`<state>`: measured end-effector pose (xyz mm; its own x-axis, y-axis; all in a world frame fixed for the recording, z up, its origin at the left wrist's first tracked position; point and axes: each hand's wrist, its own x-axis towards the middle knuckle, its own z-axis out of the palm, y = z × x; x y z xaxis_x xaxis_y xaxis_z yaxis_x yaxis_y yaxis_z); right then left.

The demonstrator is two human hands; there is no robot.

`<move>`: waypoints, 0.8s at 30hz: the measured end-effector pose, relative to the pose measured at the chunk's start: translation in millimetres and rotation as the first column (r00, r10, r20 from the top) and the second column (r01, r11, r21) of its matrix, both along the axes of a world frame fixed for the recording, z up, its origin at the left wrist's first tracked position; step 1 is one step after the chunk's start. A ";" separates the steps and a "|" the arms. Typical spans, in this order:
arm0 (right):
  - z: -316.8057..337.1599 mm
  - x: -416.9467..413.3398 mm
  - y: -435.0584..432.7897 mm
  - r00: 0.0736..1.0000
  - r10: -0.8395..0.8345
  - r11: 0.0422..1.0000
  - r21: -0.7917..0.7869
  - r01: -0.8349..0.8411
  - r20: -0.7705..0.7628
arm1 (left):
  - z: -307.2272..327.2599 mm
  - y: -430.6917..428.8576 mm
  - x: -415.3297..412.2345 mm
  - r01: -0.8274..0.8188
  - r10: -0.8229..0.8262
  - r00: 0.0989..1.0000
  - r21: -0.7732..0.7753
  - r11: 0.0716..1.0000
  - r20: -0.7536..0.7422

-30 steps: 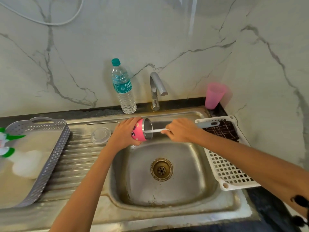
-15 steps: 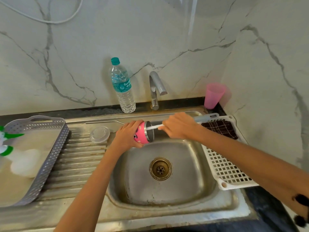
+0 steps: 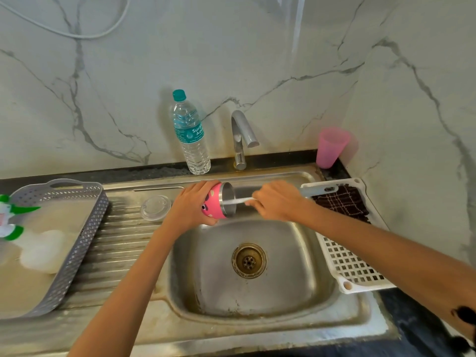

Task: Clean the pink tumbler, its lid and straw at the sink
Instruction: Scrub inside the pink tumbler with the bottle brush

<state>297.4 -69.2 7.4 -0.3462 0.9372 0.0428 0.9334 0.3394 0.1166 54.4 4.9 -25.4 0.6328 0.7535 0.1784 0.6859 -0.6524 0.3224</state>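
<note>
My left hand [image 3: 190,207] grips the pink tumbler [image 3: 212,204] on its side above the back of the sink [image 3: 211,279], steel mouth facing right. My right hand [image 3: 278,202] holds a bottle brush by its pale handle [image 3: 319,189]. The brush's thin white stem [image 3: 238,201] reaches into the tumbler's mouth, and its head is hidden inside. The clear lid [image 3: 155,207] lies on the ribbed drainboard just left of my left hand. A thin metal straw [image 3: 157,188] lies along the drainboard's back edge.
The tap [image 3: 240,135] stands behind the sink, with no water running, and a water bottle [image 3: 192,140] is to its left. A pink cup [image 3: 331,146] sits in the back right corner. A white rack [image 3: 353,266] with a dark cloth [image 3: 342,204] is on the right. A grey tray [image 3: 77,253] is on the left.
My right hand has shifted the brush slightly in the tumbler's mouth. Both hands keep their hold and stay over the back of the sink.
</note>
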 end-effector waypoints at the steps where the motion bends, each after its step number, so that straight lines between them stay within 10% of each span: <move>1: -0.4 -5.4 -4.8 0.999 0.052 0.999 0.002 -0.052 0.011 | -1.2 -0.8 -0.5 -0.013 0.013 1.000 -0.010 1.000 -0.004; 24: 3.3 -17.7 -10.7 0.974 -0.084 0.979 -0.199 0.041 -0.211 | -9.4 1.1 1.5 -0.013 0.014 0.997 0.008 1.000 -0.075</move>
